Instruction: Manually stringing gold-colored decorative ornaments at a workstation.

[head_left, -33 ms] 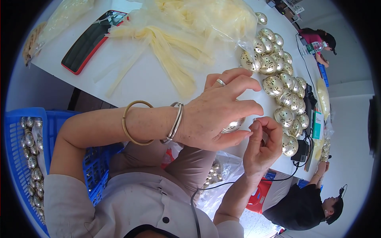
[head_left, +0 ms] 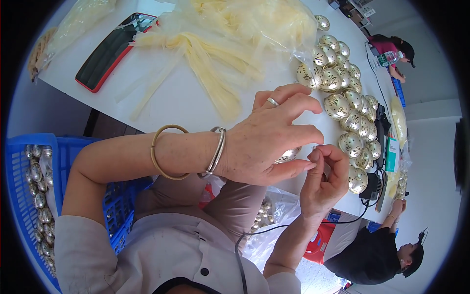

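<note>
My left hand (head_left: 267, 139), with a ring on one finger, reaches over the white table's near edge. Its fingers curl round a shiny gold ball ornament (head_left: 288, 155), mostly hidden under the palm and visible only between thumb and forefinger. Against the left thumb tip, my right hand (head_left: 325, 183) closes thumb and forefinger in a pinch. A tiny pale bit shows at those fingertips, too small to name. To the right of both hands lie several gold ball ornaments (head_left: 338, 105) with dark lettering and dots.
Pale yellow ribbons (head_left: 205, 73) spill from a clear bag beside a black-and-red phone-shaped object (head_left: 105, 56). A blue crate (head_left: 61, 147) of ornaments stands at my left. A dark cable (head_left: 274, 226) crosses by my right forearm. Two other people (head_left: 377, 255) sit along the right.
</note>
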{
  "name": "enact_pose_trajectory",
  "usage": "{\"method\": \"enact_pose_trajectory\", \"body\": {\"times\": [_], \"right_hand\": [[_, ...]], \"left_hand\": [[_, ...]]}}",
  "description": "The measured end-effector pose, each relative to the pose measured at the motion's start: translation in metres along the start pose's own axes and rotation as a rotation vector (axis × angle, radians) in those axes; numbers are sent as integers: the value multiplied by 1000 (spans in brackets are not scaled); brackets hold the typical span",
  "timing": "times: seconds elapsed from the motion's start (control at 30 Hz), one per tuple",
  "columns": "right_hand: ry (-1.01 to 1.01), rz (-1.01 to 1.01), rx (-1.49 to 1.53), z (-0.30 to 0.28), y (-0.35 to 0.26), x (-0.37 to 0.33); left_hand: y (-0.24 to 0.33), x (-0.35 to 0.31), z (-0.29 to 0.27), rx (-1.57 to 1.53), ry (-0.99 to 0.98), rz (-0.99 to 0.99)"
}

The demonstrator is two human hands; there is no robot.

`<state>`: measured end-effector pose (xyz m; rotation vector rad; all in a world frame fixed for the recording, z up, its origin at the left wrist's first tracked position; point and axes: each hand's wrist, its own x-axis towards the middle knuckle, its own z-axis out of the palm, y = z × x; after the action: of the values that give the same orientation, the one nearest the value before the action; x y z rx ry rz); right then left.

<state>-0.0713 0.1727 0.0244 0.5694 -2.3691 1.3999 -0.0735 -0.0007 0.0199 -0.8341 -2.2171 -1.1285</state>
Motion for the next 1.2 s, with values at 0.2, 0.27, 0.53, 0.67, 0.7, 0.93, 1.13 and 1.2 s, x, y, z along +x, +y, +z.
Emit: {"method": "enact_pose_trajectory", "body": {"times": [0.2, 0.27, 0.53, 0.67, 0.7, 0.93, 1.13, 1.2], "right_hand": [[38, -194, 30, 3, 11, 1], [55, -181, 33, 6, 15, 0], [98, -174, -143, 9, 5, 2], [154, -223, -204, 9, 5, 2], [185, -219, -203, 11, 6, 1], [282, -263, -246, 12, 16, -3], [302, -347, -276, 15, 11, -7], [305, -357, -274, 18, 8, -6]], "left_hand": [[-7, 3, 10, -7, 20, -24], [-8, 5, 12, -19, 28, -15], [-12, 6, 14, 21, 81, 11], [-10, 7, 15, 123, 79, 78], [-10, 7, 16, 127, 55, 64], [-6, 4, 0, 117, -242, -202], [-13, -9, -13, -99, -251, -178], [-15, -9, -13, -192, -246, -187]]}}
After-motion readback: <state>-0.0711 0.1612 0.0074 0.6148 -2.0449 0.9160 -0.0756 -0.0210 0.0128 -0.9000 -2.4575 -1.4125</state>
